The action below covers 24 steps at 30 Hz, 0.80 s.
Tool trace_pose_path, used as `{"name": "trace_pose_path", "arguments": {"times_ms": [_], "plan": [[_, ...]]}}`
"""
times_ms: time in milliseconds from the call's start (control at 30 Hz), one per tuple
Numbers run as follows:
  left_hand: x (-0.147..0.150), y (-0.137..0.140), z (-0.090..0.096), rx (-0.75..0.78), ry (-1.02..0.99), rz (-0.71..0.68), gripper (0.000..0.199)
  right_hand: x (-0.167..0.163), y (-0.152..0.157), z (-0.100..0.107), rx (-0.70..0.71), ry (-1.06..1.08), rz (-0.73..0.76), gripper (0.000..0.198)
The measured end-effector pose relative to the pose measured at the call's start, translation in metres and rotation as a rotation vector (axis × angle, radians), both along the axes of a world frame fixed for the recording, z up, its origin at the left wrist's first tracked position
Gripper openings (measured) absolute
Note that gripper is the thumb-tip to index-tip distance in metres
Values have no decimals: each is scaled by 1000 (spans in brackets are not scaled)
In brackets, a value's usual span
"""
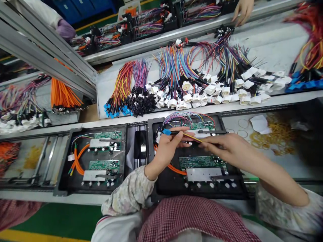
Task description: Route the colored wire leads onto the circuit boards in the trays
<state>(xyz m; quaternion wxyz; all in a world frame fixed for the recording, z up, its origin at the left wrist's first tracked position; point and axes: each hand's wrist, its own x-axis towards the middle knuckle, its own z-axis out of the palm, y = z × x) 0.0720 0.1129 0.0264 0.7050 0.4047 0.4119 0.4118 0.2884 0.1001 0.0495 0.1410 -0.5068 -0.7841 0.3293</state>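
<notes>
Bench: the metal-edged bench [80, 199] runs beneath both your grips and on to either side.
Shelf: the pale shelf [272, 43] stands beyond your grips.
Trays: one black tray [171, 188] lies directly under your grips; a second black tray [69, 186] is left of your left grip.
Bundles: on the shelf beyond your left grip are red-and-yellow wires [122, 84] with blue ends, and purple wires [140, 80] with black ends.
Circuit boards: one green board [199, 162] sits on your side of the grips, another [198, 126] just beyond them.
Left grip: your left hand [166, 149] pinches the wire harness [190, 136] near its head, between thumb and fingers.
Right grip: your right hand [227, 148] has its fingertips closed on the harness's loose wire end.
Connector: the harness's blue connector [166, 131] pokes out just past your left grip, on its left.
</notes>
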Motion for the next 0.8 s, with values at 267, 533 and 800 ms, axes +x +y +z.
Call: {"name": "trace_pose_path", "arguments": {"times_ms": [267, 533, 800], "plan": [[-19, 13, -7, 112, 107, 210, 19, -19, 27, -12, 324, -150, -97, 43], [-28, 12, -10, 71, 43, 280, 21, -51, 49, -52, 335, -161, -101, 28], [-30, 10, -14, 123, 107, 312, 17, -55, 49, -61, 382, -182, -111, 30]]}}
